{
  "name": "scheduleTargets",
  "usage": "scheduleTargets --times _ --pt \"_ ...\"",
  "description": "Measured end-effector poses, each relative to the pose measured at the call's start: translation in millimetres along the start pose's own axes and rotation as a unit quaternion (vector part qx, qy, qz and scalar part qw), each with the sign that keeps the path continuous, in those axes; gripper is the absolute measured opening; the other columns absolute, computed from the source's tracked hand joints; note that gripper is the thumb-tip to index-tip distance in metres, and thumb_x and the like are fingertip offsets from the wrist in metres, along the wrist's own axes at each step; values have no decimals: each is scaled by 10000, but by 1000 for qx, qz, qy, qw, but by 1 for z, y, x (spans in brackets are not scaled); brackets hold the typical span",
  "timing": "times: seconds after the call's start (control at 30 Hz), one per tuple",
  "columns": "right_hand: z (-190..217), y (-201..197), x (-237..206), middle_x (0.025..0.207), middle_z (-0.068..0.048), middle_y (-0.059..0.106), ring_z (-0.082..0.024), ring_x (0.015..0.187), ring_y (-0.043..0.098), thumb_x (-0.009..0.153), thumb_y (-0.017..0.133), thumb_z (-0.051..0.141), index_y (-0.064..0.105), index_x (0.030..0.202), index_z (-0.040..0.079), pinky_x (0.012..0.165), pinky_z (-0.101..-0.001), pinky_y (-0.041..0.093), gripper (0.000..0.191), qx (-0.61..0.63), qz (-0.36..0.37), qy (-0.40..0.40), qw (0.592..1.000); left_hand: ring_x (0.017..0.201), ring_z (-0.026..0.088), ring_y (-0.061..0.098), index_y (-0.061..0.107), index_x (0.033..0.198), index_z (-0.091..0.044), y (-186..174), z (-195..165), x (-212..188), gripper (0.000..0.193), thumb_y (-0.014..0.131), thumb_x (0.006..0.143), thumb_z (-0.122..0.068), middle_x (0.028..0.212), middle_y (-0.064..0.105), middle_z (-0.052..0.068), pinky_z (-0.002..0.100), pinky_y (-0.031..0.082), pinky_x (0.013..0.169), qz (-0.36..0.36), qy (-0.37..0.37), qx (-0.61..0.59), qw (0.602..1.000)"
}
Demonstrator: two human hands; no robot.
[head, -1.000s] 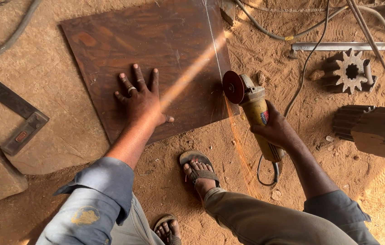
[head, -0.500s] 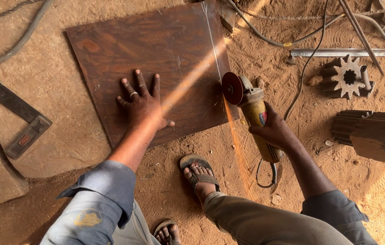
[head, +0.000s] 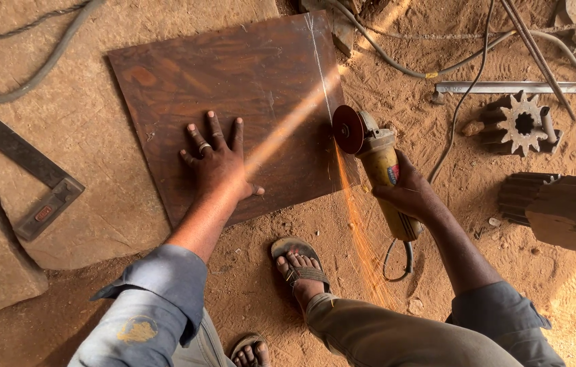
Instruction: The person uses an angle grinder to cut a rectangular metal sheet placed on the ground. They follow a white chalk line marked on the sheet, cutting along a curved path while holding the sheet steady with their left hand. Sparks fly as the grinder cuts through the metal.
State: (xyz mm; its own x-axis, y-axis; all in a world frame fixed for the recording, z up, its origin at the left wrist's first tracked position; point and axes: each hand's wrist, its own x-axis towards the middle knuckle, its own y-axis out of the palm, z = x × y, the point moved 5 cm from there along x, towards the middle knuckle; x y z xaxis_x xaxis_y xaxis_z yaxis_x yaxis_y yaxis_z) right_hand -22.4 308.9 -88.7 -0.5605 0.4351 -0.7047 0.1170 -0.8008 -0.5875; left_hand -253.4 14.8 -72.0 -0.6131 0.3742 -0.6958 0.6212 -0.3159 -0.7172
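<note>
Two hands at work: left hand (head: 218, 160) lies flat, fingers spread, pressing on a rusty steel plate (head: 233, 102) that sits on the sandy ground; right hand (head: 411, 197) is clenched round the yellow grinder (head: 377, 160) body. Grinder disc (head: 347, 129) meets the plate's right edge on a scribed line (head: 318, 64), w/ sparks (head: 359, 231) streaming back toward the sandalled foot (head: 299, 266). Nearby: square (head: 26, 166) to the left, gear (head: 522, 124) and flat bar (head: 509, 87) on the right, cables across the top.
</note>
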Motion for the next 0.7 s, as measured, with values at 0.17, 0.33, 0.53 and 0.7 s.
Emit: scheduleTargets --times 0.17,0.33,0.53,0.7 --pt "2 0 4 1076 -274 724 -331 861 768 790 780 201 126 1631 112 801 -499 663 1069 5 8 -12 1000 1492 592 -118 -119 1652 -283 0 0 -1 1542 926 573 -633 1648 -266 262 817 200 1119 -3 -1 -3 1000" --pt "5 -2 7 1092 -261 704 -331 857 757 782 791 187 156 1611 106 781 -506 671 1047 3 1 -24 1000 1491 592 -118 -117 1651 -285 0 1 -1 1541 929 573 -627 1650 -265 262 819 198 1119 -1 -1 -5 1000" --pt "10 -4 9 1061 -240 711 -322 846 760 788 775 171 163 1615 123 781 -498 668 1029 24 9 -30 999 1489 599 -112 -116 1651 -279 0 0 -2 1538 928 577 -628 1651 -256 269 821 200 1114 -3 1 -7 1000" --pt "15 -6 13 1056 -239 713 -320 857 761 785 792 172 198 1600 108 791 -495 671 1010 9 0 -49 999 1492 594 -95 -122 1649 -283 -2 0 -2 1538 925 578 -635 1653 -251 269 808 219 1115 -4 0 4 1000"
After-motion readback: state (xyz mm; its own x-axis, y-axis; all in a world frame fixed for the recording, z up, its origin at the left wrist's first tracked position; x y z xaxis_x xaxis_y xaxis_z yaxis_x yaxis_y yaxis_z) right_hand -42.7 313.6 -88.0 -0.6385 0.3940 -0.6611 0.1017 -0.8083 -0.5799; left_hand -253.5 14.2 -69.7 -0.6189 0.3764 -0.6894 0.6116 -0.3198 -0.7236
